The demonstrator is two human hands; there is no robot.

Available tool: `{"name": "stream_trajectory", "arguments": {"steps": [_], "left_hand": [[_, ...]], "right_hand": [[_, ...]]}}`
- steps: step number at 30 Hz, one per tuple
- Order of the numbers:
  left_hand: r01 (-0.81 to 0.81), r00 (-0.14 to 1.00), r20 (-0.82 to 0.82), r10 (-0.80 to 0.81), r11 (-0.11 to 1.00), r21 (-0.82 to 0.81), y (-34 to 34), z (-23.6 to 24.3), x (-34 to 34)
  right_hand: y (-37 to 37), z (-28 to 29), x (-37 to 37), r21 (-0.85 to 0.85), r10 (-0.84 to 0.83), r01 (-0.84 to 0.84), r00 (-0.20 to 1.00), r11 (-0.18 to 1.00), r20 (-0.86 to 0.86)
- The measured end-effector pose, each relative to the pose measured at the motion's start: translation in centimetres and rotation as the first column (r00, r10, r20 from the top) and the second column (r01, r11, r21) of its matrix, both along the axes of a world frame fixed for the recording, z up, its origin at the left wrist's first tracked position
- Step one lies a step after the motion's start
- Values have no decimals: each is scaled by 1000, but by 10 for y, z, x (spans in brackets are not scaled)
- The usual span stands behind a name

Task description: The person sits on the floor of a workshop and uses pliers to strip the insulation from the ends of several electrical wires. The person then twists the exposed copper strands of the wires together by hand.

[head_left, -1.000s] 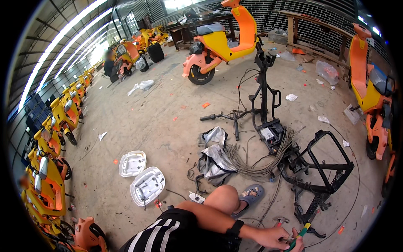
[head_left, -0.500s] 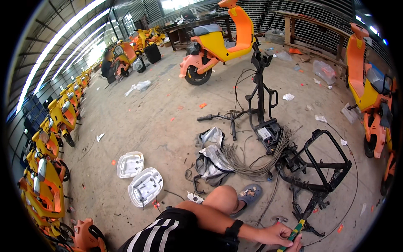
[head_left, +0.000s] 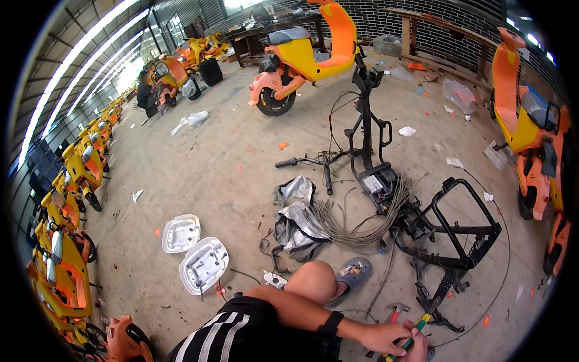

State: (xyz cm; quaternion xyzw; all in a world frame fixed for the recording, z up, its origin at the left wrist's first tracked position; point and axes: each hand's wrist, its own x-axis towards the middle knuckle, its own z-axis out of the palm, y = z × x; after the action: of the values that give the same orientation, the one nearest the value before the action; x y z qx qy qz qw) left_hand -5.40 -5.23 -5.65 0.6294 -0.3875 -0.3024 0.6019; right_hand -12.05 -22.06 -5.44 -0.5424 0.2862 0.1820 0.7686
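The left hand (head_left: 384, 336) and right hand (head_left: 417, 350) close together around a slim green-and-yellow tool (head_left: 420, 324), near a red-handled hammer (head_left: 395, 315) and the bare black scooter frame (head_left: 443, 263).

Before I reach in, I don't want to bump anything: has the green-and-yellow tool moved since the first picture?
Yes, slightly to the left: the green-and-yellow tool has shifted that way against the black scooter frame.

Floor (head_left: 211, 175), grey-brown concrete. Carries black scooter frame (head_left: 417, 224), silver-grey bundle (head_left: 298, 223), two white plastic shells (head_left: 181, 234), clear plastic bag (head_left: 459, 95), orange scraps (head_left: 284, 145).
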Motion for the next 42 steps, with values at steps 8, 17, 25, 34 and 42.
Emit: {"name": "stream_trajectory", "arguments": {"steps": [8, 17, 25, 34, 42], "left_hand": [[-62, 981, 185, 65, 998, -22, 8, -11, 7], [-54, 998, 21, 52, 983, 173, 31, 52, 16], [-420, 849, 295, 438, 899, -125, 27, 54, 36], [-652, 756, -255, 602, 728, -214, 37, 49, 33], [-526, 841, -211, 498, 844, -105, 38, 56, 28]], "right_hand": [[-5, 11, 10, 69, -229, 228, 973, 971, 10], [-12, 15, -1, 27, -184, 183, 981, 983, 62], [-12, 12, -3, 143, -238, 199, 906, 970, 351], [-21, 34, 5, -312, 225, -21, 738, 950, 636], [-23, 49, -4, -653, 459, 188, 572, 733, 680]]}}
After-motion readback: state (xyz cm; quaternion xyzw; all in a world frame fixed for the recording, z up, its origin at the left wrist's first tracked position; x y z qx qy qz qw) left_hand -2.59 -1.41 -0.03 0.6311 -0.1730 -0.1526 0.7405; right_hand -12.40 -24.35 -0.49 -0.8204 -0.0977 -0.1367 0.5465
